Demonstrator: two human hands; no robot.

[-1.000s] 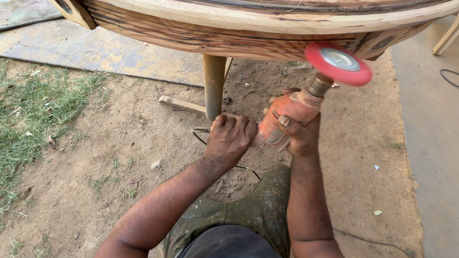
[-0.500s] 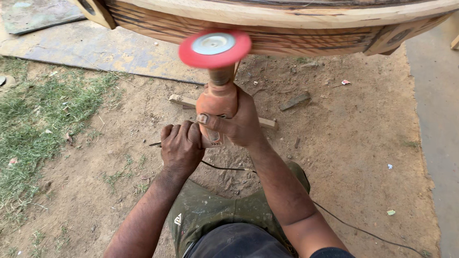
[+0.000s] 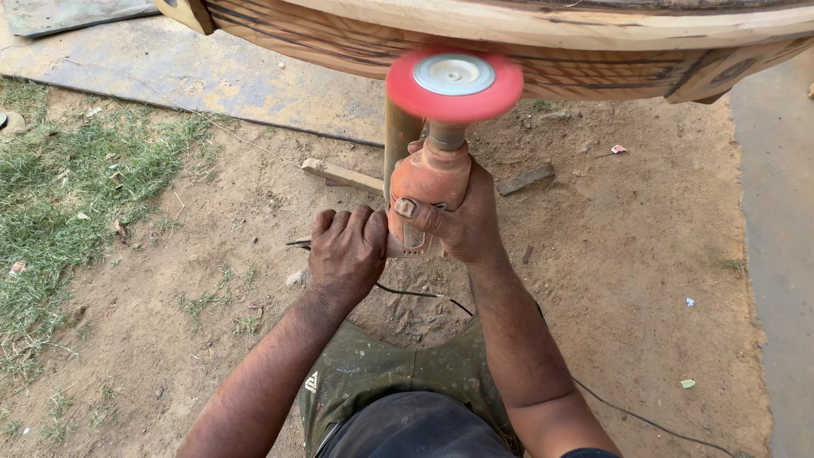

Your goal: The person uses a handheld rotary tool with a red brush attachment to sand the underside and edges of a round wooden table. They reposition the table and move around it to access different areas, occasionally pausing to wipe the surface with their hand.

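Note:
Both hands grip an orange angle grinder [image 3: 428, 182] held upright in front of me. My left hand [image 3: 346, 253] wraps the rear of its body. My right hand [image 3: 458, 216] clasps the body nearer the head, thumb across the front. The red sanding disc [image 3: 454, 82] with a silver centre is blurred and sits against the carved side rail of a round wooden table [image 3: 543, 34] above it. A wooden table leg [image 3: 398, 136] stands just behind the grinder.
A black power cord [image 3: 610, 407] runs over the bare dirt to the right. Scraps of wood [image 3: 343, 176] lie on the ground beyond the leg. Grass [image 3: 68, 195] is at the left, a concrete slab [image 3: 170, 68] behind, pavement [image 3: 784, 254] at the right.
The grinder and both hands swung left from the right part of the rail, then shifted slightly back right. The disc now sits against the rail's middle section.

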